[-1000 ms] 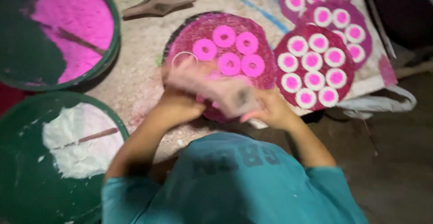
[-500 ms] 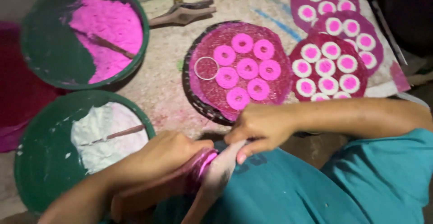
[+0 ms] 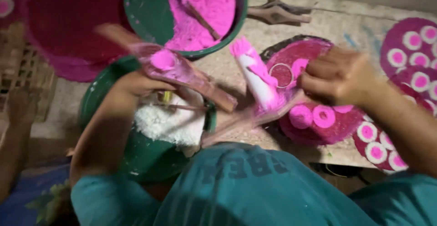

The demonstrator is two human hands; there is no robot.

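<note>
raised from the lap since earlier, left hand [image 3: 136, 82] grips a pink-dusted wooden mould [image 3: 182, 73]; right hand [image 3: 337, 76] clasps a pink-and-white powder cone [image 3: 255, 78].

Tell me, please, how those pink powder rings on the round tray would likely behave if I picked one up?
The pink powder rings look pressed from loose powder like that in the green basin, so probably fragile and crumbly. They seem small, likely light. Lying flat on the round tray, they should not roll.
</note>
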